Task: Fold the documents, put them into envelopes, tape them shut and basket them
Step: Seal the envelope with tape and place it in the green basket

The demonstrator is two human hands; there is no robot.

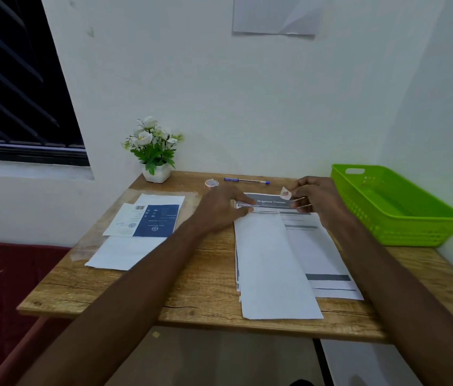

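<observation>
A long white envelope (pixel 275 263) lies lengthwise on a stack of printed documents (pixel 317 246) headed "Organize Clothes". My left hand (pixel 219 210) reaches in from the left, and its straight fingertips press on the envelope's far end. Just beyond that end, my right hand (pixel 314 199) pinches a short piece of patterned tape (pixel 285 193) and holds it a little above the paper. The tape roll (pixel 211 183) lies further back on the table. A green plastic basket (pixel 392 207) stands at the right with nothing visible in it.
On the left of the wooden table (pixel 206 274) lie white envelopes (pixel 125 252) with a blue and white leaflet (pixel 147 221) on top. A blue pen (pixel 247 180) and a potted white flower (pixel 155 151) sit at the back edge. Walls close in behind and on the right.
</observation>
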